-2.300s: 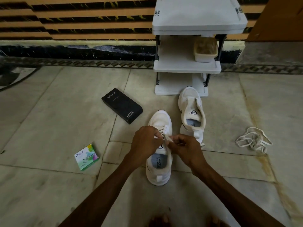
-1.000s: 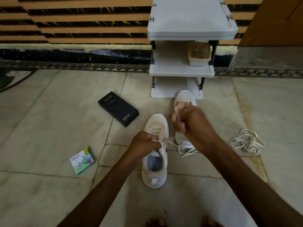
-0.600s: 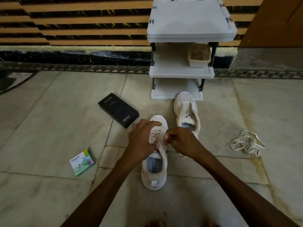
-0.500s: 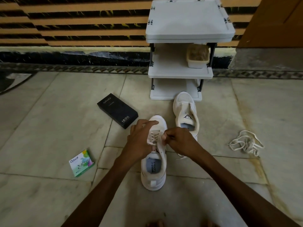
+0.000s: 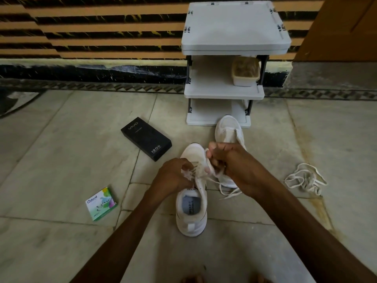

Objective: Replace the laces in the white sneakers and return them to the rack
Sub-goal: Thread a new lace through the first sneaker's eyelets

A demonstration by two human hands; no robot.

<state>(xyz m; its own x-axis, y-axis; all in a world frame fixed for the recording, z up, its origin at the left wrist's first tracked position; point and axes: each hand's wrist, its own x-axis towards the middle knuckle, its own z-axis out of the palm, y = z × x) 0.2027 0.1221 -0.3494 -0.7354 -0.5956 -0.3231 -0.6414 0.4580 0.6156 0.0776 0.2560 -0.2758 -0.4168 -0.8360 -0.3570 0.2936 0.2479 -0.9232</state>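
A white sneaker (image 5: 191,213) stands on the floor in front of me, toe pointing away. My left hand (image 5: 173,176) pinches its lace (image 5: 228,190) at the eyelets on the left side. My right hand (image 5: 226,160) grips the same lace above the sneaker's right side, and the loose end trails down to the floor. The second white sneaker (image 5: 228,129) lies behind my right hand, partly hidden by it. The white three-shelf rack (image 5: 224,92) stands against the wall just beyond.
A loose bundle of white laces (image 5: 304,178) lies on the floor at the right. A black phone box (image 5: 145,138) sits left of the sneakers, a small green packet (image 5: 101,204) nearer left. A beige tub (image 5: 245,73) is on the rack's middle shelf.
My right hand has lifted up and away from the eyelets, drawing the lace with it. My left hand has slid down to the sneaker's left eyelets.
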